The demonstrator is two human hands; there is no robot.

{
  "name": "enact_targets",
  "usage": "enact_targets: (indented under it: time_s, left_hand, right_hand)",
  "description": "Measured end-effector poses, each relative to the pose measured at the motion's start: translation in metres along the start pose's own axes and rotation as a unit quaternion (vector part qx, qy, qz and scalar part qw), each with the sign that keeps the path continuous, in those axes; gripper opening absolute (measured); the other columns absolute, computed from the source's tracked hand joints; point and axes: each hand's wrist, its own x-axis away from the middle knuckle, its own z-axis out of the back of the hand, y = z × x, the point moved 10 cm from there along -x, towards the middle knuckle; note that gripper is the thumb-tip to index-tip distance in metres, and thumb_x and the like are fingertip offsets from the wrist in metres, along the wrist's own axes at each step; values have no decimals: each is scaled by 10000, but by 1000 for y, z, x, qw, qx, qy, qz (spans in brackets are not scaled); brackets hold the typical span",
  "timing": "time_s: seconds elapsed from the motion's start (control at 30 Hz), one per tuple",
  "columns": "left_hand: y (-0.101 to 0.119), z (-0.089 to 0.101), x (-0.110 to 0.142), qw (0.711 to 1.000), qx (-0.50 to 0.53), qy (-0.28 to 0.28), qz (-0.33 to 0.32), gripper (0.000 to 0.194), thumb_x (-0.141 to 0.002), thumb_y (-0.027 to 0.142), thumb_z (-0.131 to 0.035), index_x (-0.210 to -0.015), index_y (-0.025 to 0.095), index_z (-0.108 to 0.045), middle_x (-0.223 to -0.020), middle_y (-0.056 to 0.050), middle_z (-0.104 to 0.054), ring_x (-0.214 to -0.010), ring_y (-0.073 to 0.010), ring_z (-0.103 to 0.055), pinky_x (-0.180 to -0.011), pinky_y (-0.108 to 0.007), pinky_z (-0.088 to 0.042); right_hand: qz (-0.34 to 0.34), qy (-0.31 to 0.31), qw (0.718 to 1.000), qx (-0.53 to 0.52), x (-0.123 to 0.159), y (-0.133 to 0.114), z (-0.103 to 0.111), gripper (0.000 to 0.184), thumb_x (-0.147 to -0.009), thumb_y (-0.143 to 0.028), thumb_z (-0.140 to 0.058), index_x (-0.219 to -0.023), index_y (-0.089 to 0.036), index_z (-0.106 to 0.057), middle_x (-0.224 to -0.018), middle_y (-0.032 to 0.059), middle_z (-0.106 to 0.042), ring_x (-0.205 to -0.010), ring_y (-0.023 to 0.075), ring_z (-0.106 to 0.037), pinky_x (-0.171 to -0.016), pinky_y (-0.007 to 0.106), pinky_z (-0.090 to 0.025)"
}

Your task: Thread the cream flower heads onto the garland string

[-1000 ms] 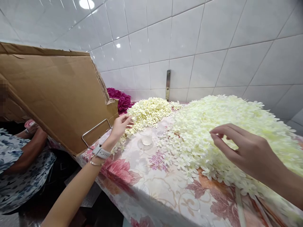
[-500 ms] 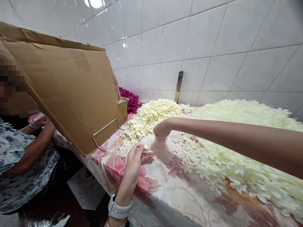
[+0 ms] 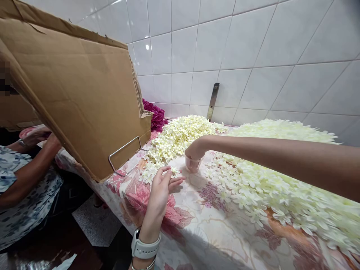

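Observation:
My right hand [image 3: 194, 150] reaches across the table and is closed from above on a small clear plastic cup [image 3: 192, 164] that stands on the flowered tablecloth [image 3: 213, 225]. My left hand [image 3: 162, 186], with a grey watch on its wrist, rests at the table's edge. Its fingers are pinched on a small cream flower [image 3: 172, 171] at the rim of the near pile. Cream flowers lie in a small heap [image 3: 180, 137] behind the cup and in a big heap [image 3: 281, 180] under my right forearm.
A large cardboard sheet [image 3: 78, 93] leans over the table's left end, with a wire bracket [image 3: 123, 157] below it. Magenta flowers [image 3: 154, 116] lie by the tiled wall. Another person in a blue patterned top [image 3: 25, 195] sits at the left.
My right hand went from hovering over the big heap to the cup and closed on it. My left hand drew back from the small heap to the table's edge.

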Motion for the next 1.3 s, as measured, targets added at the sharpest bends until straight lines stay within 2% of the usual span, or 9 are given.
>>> enact_targets:
  time_s: [0.2, 0.37, 0.47, 0.6, 0.77, 0.87, 0.97, 1.17, 1.3]
  left_hand:
    - [-3, -2, 1, 1000, -21, -7, 13, 232, -785, 219, -605, -1001, 177, -532, -674, -58, -739, -694, -197, -726, -632, -247, -521]
    - [-3, -3, -2, 1000, -23, -10, 12, 159, -767, 247, -644, -859, 179, -533, -677, -53, -739, -744, -193, -726, -651, -234, -515]
    - [-2, -5, 0, 999, -28, -22, 13, 247, -708, 329, -712, -781, 186, -524, -688, -54, -738, -732, -202, -724, -606, -226, -507]
    - [-6, -17, 14, 997, -28, -57, 33, 335, -586, 376, -799, -700, 164, -566, -703, -56, -724, -705, -202, -716, -564, -215, -509]
    - [-12, -58, 44, 990, 13, -134, 50, 317, -598, 400, -794, -742, 142, -678, -811, -66, -718, -795, -181, -697, -672, -207, -533]
    - [-23, -89, 61, 976, 15, -203, 73, 326, -672, 402, -747, -884, 157, -718, -933, -93, -718, -841, -194, -686, -669, -219, -538]
    - [-37, -106, 72, 969, -13, -235, 81, 325, -733, 421, -692, -962, 192, -720, -979, -96, -717, -880, -207, -681, -668, -231, -545]
    - [-42, -111, 85, 971, -106, -213, 12, 275, -766, 412, -648, -972, 250, -732, -1018, -64, -715, -857, -210, -680, -621, -229, -544]
    - [-31, -115, 88, 931, -280, -225, -62, 245, -807, 383, -586, -864, 222, -760, -883, -61, -738, -792, -222, -681, -688, -268, -531]
  right_hand:
    - [62, -234, 967, -74, 12, -22, -3, 323, -904, -306, -534, -1182, -142, -538, -1174, 85, -572, -961, 188, -602, -806, 395, -514]
    - [83, -273, 952, -108, 29, -34, 8, 321, -914, -314, -515, -1178, -132, -541, -1167, 80, -573, -951, 181, -604, -804, 386, -514]
    - [72, -224, 966, -103, 28, -32, 24, 260, -913, -293, -521, -1102, -125, -583, -1071, 61, -619, -892, 170, -624, -761, 362, -527]
    - [53, -82, 991, -93, 42, -36, 56, 209, -888, -91, -469, -921, -110, -675, -862, 67, -700, -770, 159, -661, -680, 306, -526]
    - [132, 86, 980, -125, 114, -67, 60, 180, -850, -119, -535, -948, -137, -686, -931, 111, -713, -795, 201, -681, -648, 316, -553]
    - [117, 188, 964, -146, 153, -54, 56, 205, -860, -113, -497, -951, -156, -675, -932, 123, -709, -788, 209, -686, -611, 310, -565]
    - [89, 225, 953, -185, 175, -32, 50, 250, -867, -98, -475, -987, -189, -673, -934, 108, -710, -804, 191, -694, -633, 288, -578]
    - [64, 253, 927, -270, 202, -14, 42, 276, -852, -121, -507, -1055, -219, -667, -993, 92, -724, -879, 209, -696, -719, 318, -588]
    - [68, 275, 912, -297, 215, -13, 37, 224, -896, -149, -459, -962, -184, -670, -870, 98, -727, -784, 192, -692, -643, 292, -577]
